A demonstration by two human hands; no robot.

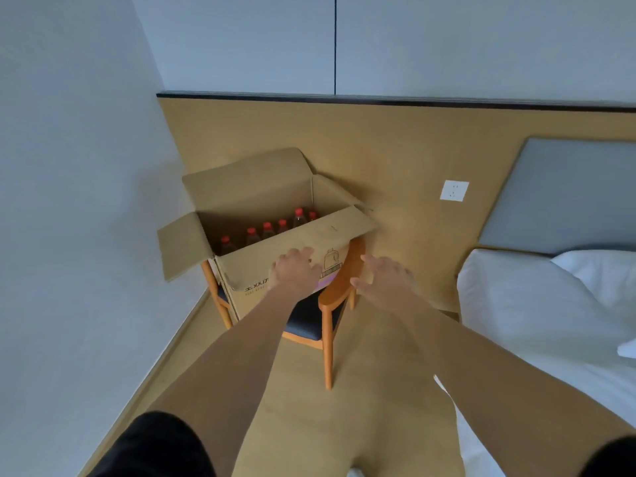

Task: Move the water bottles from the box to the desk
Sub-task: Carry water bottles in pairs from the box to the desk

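An open cardboard box (247, 270) stands on a wooden chair in the room's corner, its flaps folded outward. Inside it stand several clear water bottles (267, 230) with red caps, in a row along the near wall. My left hand (294, 271) is stretched out in front of the box's near flap, fingers apart, holding nothing. My right hand (387, 278) reaches forward to the right of the box, over the chair's armrest, fingers spread and empty. No desk is in view.
The wooden chair (328, 325) with a dark seat carries the box. A bed with a white pillow (537, 304) and grey headboard lies at the right. A wall socket (454, 190) sits on the wooden wall panel. A white wall runs along the left.
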